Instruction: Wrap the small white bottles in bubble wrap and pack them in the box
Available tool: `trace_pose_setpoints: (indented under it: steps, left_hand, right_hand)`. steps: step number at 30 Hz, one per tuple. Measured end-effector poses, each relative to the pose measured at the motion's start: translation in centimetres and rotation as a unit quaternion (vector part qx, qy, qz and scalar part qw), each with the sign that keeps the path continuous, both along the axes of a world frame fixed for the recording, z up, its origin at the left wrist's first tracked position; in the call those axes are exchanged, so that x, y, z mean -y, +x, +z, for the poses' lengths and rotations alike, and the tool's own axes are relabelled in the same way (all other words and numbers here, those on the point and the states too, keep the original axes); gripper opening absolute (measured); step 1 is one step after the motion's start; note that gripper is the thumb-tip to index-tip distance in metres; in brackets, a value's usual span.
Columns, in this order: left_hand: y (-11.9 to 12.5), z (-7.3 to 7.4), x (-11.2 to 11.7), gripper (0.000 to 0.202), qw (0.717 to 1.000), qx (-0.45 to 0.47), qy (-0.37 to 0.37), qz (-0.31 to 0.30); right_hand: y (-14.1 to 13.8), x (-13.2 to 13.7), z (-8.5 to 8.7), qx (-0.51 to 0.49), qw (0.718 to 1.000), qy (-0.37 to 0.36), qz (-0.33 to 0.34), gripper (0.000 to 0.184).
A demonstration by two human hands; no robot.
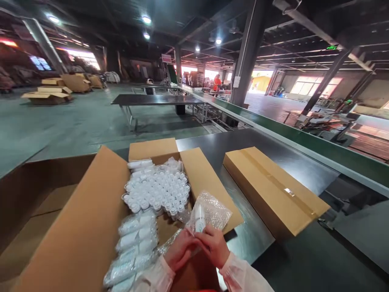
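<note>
A clear bubble-wrap bag (215, 211) with a white cylindrical bottle (199, 219) inside or against it is between my hands. My left hand (182, 248) is closed at the bag's near left edge. With thumb and fingers bent, my right hand (215, 245) grips the bag's near end at the bottle's base. Below and left of them is an open cardboard box (199, 164) with its flaps spread. Many white bottles (158, 188) stand packed close together in its far part. Several bubble-wrapped bottles (138, 243) lie in a row along its left side.
A taped, closed carton (273, 186) rests on the dark metal table (240, 140) to the right. At far left stands another large open carton (57, 174). A green conveyor belt (273, 121) runs behind the table. A person in red (216, 82) is far off.
</note>
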State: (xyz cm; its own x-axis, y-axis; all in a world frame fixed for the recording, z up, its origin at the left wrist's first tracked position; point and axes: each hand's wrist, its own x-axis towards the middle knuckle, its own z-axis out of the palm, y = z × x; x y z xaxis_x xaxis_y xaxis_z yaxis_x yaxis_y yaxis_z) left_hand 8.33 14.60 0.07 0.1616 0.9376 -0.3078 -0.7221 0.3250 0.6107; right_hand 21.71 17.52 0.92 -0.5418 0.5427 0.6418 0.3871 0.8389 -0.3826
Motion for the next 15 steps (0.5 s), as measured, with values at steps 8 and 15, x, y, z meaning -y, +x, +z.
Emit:
trace_pose_setpoints:
  steps: [8,15]
  left_hand:
    - [0.0,1.1,-0.6,0.039,0.996,-0.015,0.024,0.088]
    - [-0.3,-0.2,-1.1,0.025,0.986,-0.145,0.01,0.079]
  right_hand:
    - [0.3,-0.1,-0.2,-0.046,0.997,0.014,0.058,0.028]
    - [-1.2,0.1,0.7,-0.052,0.994,0.02,0.097,0.029]
